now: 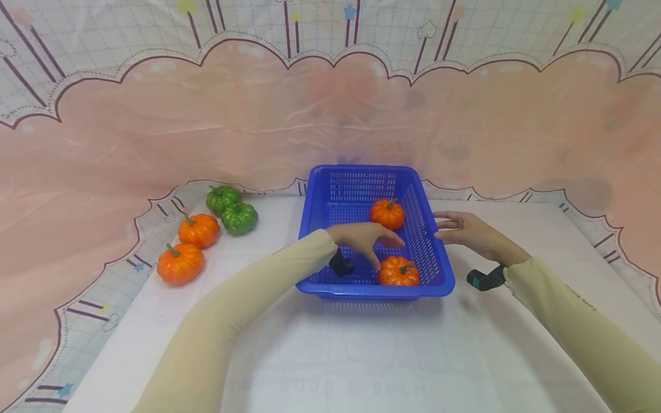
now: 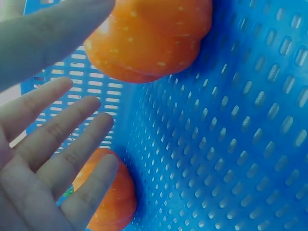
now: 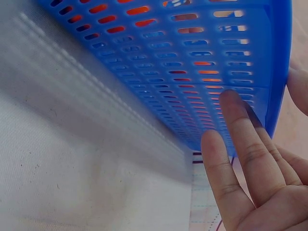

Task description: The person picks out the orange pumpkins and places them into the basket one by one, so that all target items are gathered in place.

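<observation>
Blue basket sits mid-table on a white cloth, pink scalloped backdrop behind. Left hand hovers inside with fingers spread, gripping nothing, just above the near orange pumpkin. Right hand rests flat-fingered against the basket's right wall.

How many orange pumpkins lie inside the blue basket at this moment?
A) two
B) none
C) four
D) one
A: the head view shows two orange pumpkins in the blue basket, one at the far side and one near the front beside the left hand.
</observation>
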Demonstrator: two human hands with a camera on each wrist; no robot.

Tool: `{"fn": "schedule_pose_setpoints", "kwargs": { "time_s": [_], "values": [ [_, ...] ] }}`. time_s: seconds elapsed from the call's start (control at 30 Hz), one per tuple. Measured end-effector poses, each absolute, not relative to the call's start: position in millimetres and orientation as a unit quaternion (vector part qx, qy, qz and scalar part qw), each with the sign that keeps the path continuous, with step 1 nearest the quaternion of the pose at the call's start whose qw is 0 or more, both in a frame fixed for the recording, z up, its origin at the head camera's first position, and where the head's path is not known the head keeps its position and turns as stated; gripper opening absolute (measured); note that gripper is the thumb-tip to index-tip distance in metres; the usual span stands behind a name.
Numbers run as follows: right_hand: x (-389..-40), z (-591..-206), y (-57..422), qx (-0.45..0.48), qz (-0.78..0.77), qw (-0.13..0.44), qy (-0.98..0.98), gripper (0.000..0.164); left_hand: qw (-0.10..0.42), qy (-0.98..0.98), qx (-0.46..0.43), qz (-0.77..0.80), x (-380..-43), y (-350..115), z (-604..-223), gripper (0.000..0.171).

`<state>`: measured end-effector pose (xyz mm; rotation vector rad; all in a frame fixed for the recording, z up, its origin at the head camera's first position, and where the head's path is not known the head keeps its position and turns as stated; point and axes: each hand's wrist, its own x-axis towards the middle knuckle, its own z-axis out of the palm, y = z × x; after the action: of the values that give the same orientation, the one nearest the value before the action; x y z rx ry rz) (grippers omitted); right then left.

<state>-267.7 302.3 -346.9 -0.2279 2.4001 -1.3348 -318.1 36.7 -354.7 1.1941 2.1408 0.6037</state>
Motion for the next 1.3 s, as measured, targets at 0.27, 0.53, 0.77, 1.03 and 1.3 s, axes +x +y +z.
{"fn": "schedule_pose_setpoints", "kwargs": {
  "time_s": [0.27,0.53,0.77,1.03,1.3],
  "values": [
    [-267,-346,301,-0.084,-0.47,0.187,0.859,0.072,0.291,0.817,0.438,0.237,-321,35,-353,0.069],
    [-266,-348,302,-0.079,-0.475,0.188,0.856,0.073,0.285,0.818,0.418,0.276,-326,33,-351,0.069],
    [-266,-348,302,-0.08,-0.48,0.187,0.853,0.073,0.229,0.841,0.411,0.266,-328,33,-348,0.07],
    [-266,-347,302,-0.081,-0.483,0.189,0.851,0.073,0.184,0.856,0.378,0.302,-327,31,-344,0.067],
    [-266,-347,302,-0.075,-0.484,0.191,0.851,0.074,0.164,0.832,0.368,0.383,-328,30,-340,0.066]
  ]
}}
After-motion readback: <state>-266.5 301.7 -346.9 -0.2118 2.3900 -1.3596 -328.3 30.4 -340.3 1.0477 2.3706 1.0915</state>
